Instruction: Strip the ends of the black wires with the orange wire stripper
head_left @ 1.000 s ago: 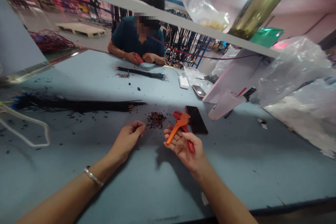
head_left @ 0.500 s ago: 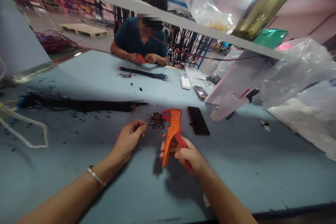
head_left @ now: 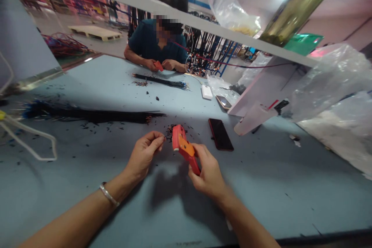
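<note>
My right hand (head_left: 207, 168) is wrapped around a red and orange wire stripper (head_left: 183, 145), its red head turned toward my left hand. Thumb and forefinger of my left hand (head_left: 148, 151) are pinched on a thin dark wire (head_left: 164, 138), of which only a short tip shows. The stripper's head is close to that tip; whether they touch I cannot tell. Behind the tool lies a small pile of dark and copper-coloured scraps (head_left: 169, 130), partly hidden by it. A long bundle of black wires (head_left: 95, 115) lies beyond my left hand.
A dark phone (head_left: 221, 134) lies right of the stripper. Across the table (head_left: 116, 73), a person (head_left: 157, 46) holds a red tool beside a second wire bundle (head_left: 162, 81). A white loop of cord (head_left: 31, 133) is at left; plastic bags (head_left: 325, 73) are at right.
My right hand has rotated the wire stripper, so its head now tilts toward my left hand and covers much of the scrap pile. My left hand keeps its pinch, nearly still.
</note>
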A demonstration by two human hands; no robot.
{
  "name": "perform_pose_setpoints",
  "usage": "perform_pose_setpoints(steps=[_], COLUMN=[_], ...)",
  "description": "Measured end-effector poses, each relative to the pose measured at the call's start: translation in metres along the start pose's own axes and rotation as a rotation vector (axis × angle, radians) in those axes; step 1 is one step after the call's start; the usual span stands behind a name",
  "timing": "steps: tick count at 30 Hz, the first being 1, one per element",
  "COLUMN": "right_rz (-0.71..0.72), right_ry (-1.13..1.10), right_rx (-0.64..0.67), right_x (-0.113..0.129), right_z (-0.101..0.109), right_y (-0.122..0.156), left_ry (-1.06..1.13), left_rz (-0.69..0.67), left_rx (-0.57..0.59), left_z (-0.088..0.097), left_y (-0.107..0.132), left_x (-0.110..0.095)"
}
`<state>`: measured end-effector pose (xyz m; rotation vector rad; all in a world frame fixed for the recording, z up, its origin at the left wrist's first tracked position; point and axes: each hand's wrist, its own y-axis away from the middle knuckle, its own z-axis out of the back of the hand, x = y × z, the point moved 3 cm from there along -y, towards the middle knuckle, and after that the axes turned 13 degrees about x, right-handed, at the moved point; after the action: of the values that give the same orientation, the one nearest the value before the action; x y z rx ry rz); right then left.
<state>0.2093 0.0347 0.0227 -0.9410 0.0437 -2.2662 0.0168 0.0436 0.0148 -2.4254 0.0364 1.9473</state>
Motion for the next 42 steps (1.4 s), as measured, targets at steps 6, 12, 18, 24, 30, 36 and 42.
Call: perform_pose_setpoints(steps=[6,12,18,24,30,36,42], right_rz=[-0.014,-0.226,-0.28,-0.27,-0.246,-0.237,-0.237], right_ry=[-0.269,-1.314,-1.515,-1.438,-1.368,-1.347,-1.345], right_rx=[0.167,0.471,0.469,0.495,0.504,0.52,0.552], right_x=[0.008,-0.001,-0.003,-0.002,-0.007,-0.008,-0.006], right_z=[0.004,-0.005,-0.014,-0.014,-0.013,-0.011,-0.01], right_y=[0.0,0.004,0.004,0.004,0.004,0.004,0.004], left_ry=[-0.018,-0.122,-0.274,-0.318,-0.368,-0.405,-0.43], left_rz=[-0.006,-0.057,-0.078,-0.074,-0.102,-0.126,-0.142], left_rx=[0.048,0.018,0.042,0.059,0.085,0.121,0.133], left_z=[0.002,0.008,0.008,0.005,0.003,0.003,0.001], left_y=[0.0,-0.005,-0.003,-0.001,0.001,0.002,0.003], left_x=[0.002,-0.002,-0.004,-0.011,-0.014,-0.016,-0.022])
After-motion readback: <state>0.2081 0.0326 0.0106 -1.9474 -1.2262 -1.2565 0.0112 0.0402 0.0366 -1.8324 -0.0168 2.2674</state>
